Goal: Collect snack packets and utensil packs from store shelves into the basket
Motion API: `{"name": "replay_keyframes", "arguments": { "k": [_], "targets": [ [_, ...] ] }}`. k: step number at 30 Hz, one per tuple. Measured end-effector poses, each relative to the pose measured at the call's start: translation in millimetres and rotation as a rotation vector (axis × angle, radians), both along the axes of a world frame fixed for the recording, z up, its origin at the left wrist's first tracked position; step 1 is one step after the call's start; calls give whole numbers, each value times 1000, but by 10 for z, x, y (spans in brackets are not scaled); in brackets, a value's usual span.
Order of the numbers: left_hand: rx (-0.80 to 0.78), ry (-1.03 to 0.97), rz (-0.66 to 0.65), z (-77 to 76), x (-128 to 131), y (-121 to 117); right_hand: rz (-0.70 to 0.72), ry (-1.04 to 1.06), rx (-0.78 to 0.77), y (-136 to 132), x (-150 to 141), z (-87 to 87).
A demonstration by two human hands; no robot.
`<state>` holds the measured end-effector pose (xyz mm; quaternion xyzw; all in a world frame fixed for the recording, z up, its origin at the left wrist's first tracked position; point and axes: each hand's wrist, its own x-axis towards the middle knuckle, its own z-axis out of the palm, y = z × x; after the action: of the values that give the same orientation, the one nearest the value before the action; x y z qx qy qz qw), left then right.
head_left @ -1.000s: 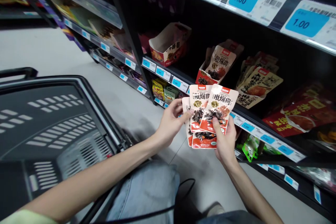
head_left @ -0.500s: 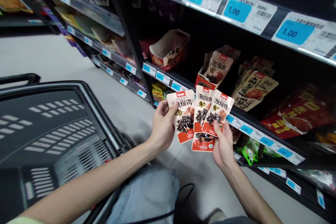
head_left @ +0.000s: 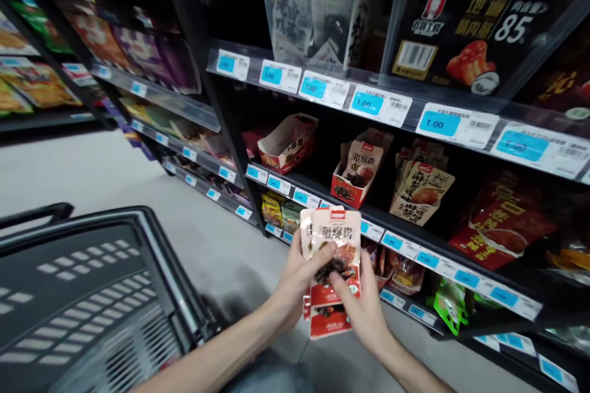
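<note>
Several cream-and-red snack packets [head_left: 338, 239] overlap in a stack between my hands, in front of the shelf. My left hand [head_left: 299, 279] grips their left side, its thumb lying across the front. My right hand [head_left: 362, 304] closes on the lower right side, its thumb pressed on the dark food picture. The fingers behind the packets are hidden. Just beyond, an open display box [head_left: 349, 191] on the shelf holds more packets of the same look. To its right stands a box of beige packets [head_left: 419, 196].
A dark shopping basket or cart [head_left: 177, 264] with slotted walls is at my left. An open carton [head_left: 286, 150] sits left on the same shelf, red packs [head_left: 500, 227] lie right. Above, a price-tagged shelf edge [head_left: 410, 116] carries clear plastic tubs [head_left: 318, 18].
The packet in my left hand and the fanned ones in my right have come together into one stack. My view has tilted up, showing the upper shelf's tubs.
</note>
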<state>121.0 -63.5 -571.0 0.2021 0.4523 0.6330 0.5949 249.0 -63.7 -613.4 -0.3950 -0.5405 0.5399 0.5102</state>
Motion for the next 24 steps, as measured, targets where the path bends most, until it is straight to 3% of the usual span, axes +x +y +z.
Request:
{"name": "replay_keyframes", "arguments": {
  "k": [5, 12, 16, 21, 24],
  "targets": [
    [8, 41, 103, 35, 31, 24, 90, 126, -109, -25, 6, 93],
    [267, 127, 495, 201, -107, 85, 58, 643, -516, -41, -53, 182],
    [230, 185, 325, 115, 33, 63, 70, 742, -596, 18, -197, 347],
    [172, 175, 136, 112, 137, 100, -159, 756, -533, 143, -158, 464],
    [210, 285, 91, 248, 43, 260, -15, 495, -308, 278, 67, 534]
  ]
}}
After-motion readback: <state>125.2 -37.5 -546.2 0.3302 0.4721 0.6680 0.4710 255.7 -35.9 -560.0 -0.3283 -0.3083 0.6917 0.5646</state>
